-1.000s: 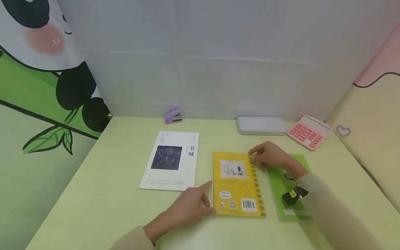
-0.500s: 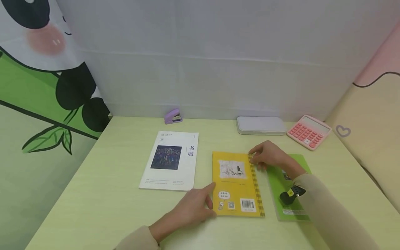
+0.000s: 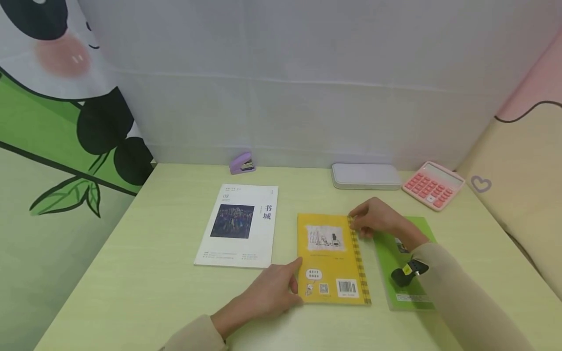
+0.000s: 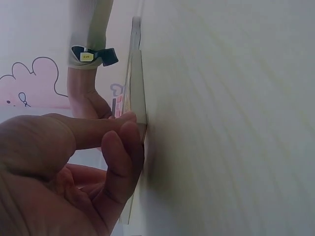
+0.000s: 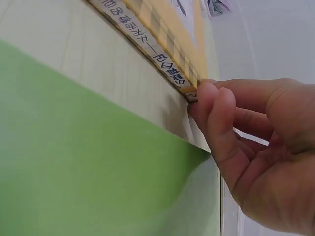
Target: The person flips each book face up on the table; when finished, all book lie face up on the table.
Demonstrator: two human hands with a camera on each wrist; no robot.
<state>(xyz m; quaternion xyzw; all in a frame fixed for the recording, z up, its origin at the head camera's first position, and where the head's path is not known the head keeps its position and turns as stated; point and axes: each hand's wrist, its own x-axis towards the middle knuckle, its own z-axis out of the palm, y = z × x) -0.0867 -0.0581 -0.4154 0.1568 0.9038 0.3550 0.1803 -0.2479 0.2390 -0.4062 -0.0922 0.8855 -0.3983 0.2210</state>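
A yellow book (image 3: 327, 261) lies on the table, its back cover with a barcode facing up. At its near left corner my left hand (image 3: 274, 290) pinches the edge between thumb and fingers, as the left wrist view of the hand (image 4: 78, 162) also shows. My right hand (image 3: 377, 217) holds the far right corner by the checked spine (image 5: 162, 54). Just right of it lies a green book (image 3: 401, 265), partly covered by the right forearm. A white book (image 3: 259, 243) with a dark picture lies to the left.
At the back of the table (image 3: 145, 243) stand a purple stapler (image 3: 241, 164) and a pale flat case (image 3: 366, 176). A pink calculator (image 3: 433, 185) lies at the back right. A grey-white sheet (image 3: 285, 117) rises behind the table.
My left hand has moved slightly right, closing up against the yellow book's left edge. The right hand and the books look nearly still.
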